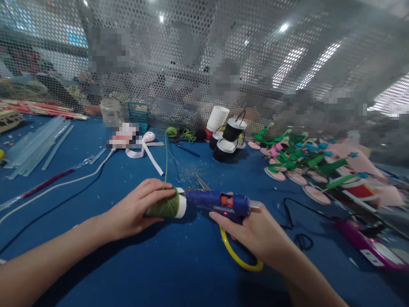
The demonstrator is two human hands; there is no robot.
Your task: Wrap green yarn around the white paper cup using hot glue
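My left hand [140,207] is wrapped round a paper cup [182,204] lying on its side, its white rim facing right. Green yarn [162,208] covers most of the cup, and a strand runs from it to a green yarn ball [171,131] at the back. In my right hand [252,228] is a blue glue gun [220,201] with a small red light lit. Its nozzle points left and meets the cup near the rim; whether it touches cannot be made out. Under the gun lie scissors with yellow handles [238,255], partly hidden.
Stacked white cups [215,121] and small black pots [225,150] stand at the back. Pink-based green paper crafts [297,177] crowd the right, beside a purple power strip [367,245]. Glue sticks [38,143], a white cable [73,181] and white ribbon [152,157] lie left.
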